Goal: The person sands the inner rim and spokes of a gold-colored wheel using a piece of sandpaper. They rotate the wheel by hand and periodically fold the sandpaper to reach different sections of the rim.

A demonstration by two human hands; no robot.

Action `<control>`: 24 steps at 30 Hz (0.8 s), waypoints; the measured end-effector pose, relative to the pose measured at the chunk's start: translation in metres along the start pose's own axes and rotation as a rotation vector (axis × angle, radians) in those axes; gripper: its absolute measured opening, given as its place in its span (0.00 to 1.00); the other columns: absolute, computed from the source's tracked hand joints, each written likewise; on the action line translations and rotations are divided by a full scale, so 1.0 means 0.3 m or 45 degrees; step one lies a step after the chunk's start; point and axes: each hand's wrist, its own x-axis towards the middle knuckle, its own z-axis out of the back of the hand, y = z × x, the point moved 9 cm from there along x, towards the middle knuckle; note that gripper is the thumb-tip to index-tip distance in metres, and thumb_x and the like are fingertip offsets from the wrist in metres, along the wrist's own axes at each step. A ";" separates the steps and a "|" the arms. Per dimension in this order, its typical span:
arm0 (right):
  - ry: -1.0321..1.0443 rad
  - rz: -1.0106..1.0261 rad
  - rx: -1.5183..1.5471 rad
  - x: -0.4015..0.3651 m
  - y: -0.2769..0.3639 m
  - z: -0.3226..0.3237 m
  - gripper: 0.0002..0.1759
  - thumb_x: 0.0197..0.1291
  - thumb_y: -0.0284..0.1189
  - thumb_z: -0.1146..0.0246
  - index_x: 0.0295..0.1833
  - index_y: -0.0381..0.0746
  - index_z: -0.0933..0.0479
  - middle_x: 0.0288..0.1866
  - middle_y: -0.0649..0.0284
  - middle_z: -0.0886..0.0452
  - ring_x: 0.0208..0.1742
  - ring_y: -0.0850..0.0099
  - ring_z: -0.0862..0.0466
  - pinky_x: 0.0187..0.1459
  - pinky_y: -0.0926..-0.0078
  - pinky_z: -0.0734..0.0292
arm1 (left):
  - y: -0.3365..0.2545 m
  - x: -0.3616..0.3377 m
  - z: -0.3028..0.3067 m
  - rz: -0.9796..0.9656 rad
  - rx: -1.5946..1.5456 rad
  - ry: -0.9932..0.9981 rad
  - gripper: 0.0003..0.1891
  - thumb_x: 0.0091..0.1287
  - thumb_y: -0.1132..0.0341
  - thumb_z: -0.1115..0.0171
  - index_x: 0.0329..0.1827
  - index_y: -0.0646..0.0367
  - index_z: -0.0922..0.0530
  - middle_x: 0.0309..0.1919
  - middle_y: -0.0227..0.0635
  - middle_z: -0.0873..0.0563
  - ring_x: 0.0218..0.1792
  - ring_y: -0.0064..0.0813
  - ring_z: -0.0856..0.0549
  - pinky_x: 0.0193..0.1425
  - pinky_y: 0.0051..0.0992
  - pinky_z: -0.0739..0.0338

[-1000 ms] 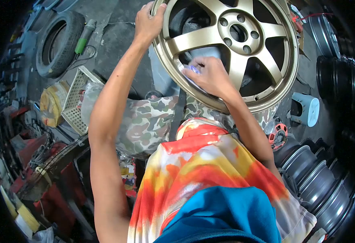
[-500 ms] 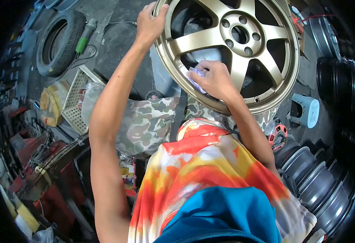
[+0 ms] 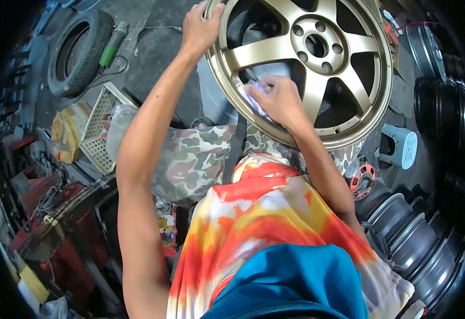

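A gold multi-spoke alloy wheel point(image 3: 317, 95) leans in front of me over my knees, its hub with several bolt holes facing up at me. My left hand point(image 3: 201, 29) is wrapped around its outer lip at the upper left. Inside the rim's lower left part, between two spokes, my right hand point(image 3: 281, 101) pinches a small purple-and-white pad point(image 3: 257, 98) and presses it to the inner edge of the rim. The fingers hide part of this pad, and I cannot tell its exact kind.
Dark and grey wheels point(image 3: 413, 239) are stacked at the right, near a light-blue stool point(image 3: 399, 146) and a red reel point(image 3: 364, 181). To the left lie a tire point(image 3: 81, 53), a green-and-grey power tool point(image 3: 114, 45) with its cord, and a cream plastic basket point(image 3: 102, 133).
My right hand and the pad have shifted slightly up along the inner rim, and the fingers are curled more. My left hand keeps its hold on the wheel.
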 end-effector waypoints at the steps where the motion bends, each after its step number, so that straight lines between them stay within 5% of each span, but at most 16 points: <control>1: 0.083 -0.035 -0.045 -0.003 -0.010 -0.008 0.22 0.57 0.42 0.25 0.39 0.30 0.12 0.25 0.45 0.15 0.29 0.56 0.12 0.38 0.59 0.20 | 0.007 0.007 0.002 -0.001 0.002 -0.009 0.20 0.76 0.56 0.37 0.57 0.66 0.16 0.51 0.56 0.12 0.54 0.55 0.13 0.58 0.42 0.21; 7: -0.074 -0.004 0.055 0.027 0.002 -0.017 0.23 0.58 0.42 0.25 0.40 0.30 0.12 0.27 0.46 0.14 0.31 0.56 0.11 0.41 0.60 0.18 | 0.007 0.006 -0.006 0.056 -0.023 0.015 0.20 0.75 0.56 0.36 0.56 0.66 0.16 0.50 0.57 0.12 0.54 0.54 0.13 0.58 0.41 0.21; 13: 0.077 -0.026 -0.082 -0.016 0.021 -0.008 0.21 0.59 0.40 0.26 0.39 0.29 0.13 0.30 0.44 0.14 0.34 0.52 0.11 0.43 0.58 0.18 | 0.021 0.000 -0.004 0.103 -0.017 -0.025 0.20 0.75 0.57 0.36 0.57 0.67 0.17 0.49 0.56 0.11 0.53 0.52 0.12 0.58 0.40 0.20; 15: -0.056 0.135 0.019 0.011 0.048 -0.010 0.21 0.60 0.41 0.27 0.40 0.29 0.13 0.32 0.43 0.13 0.36 0.51 0.11 0.45 0.57 0.18 | 0.026 -0.003 -0.008 0.108 -0.050 0.022 0.20 0.75 0.57 0.36 0.57 0.67 0.17 0.50 0.56 0.11 0.54 0.52 0.12 0.59 0.41 0.21; 19: 0.194 0.032 -0.034 -0.009 0.000 -0.015 0.21 0.59 0.41 0.26 0.41 0.30 0.13 0.33 0.41 0.14 0.36 0.49 0.12 0.46 0.56 0.18 | 0.006 0.009 -0.004 -0.083 0.080 -0.024 0.19 0.76 0.57 0.38 0.56 0.66 0.17 0.49 0.55 0.11 0.53 0.54 0.13 0.58 0.41 0.21; 24: 0.031 0.161 0.028 0.031 0.052 -0.022 0.20 0.59 0.41 0.26 0.39 0.30 0.13 0.32 0.40 0.14 0.36 0.46 0.12 0.46 0.55 0.18 | -0.008 0.003 0.003 0.006 -0.020 0.009 0.18 0.76 0.58 0.38 0.56 0.66 0.16 0.48 0.55 0.11 0.52 0.54 0.13 0.57 0.41 0.21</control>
